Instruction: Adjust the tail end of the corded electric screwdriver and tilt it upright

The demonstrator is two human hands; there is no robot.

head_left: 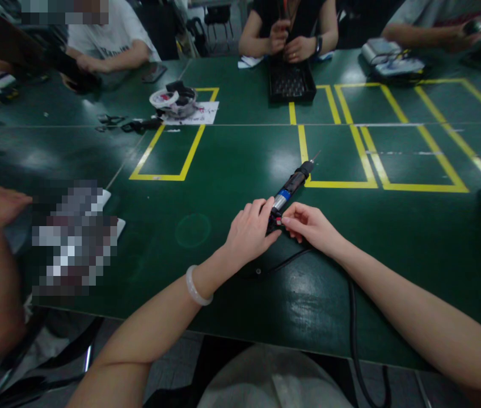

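Note:
A black electric screwdriver (292,185) with a blue and silver band lies slanted on the green table, its thin bit pointing away to the upper right. My left hand (247,231) is closed over its rear end, the palm hiding part of the body. Beside that end, my right hand (311,224) pinches a small red-and-white piece (278,220) between thumb and forefinger; I cannot make out exactly what it is. A black cable (291,260) runs on the table below my hands. Near it lies a tiny round metal part (258,271).
Yellow tape outlines (342,184) mark the green table (223,294). A black tray (291,85) stands before a person across from me. Tape rolls (174,102) lie at back left, a pale device (387,56) at back right. A thick cable (353,317) hangs over the front edge.

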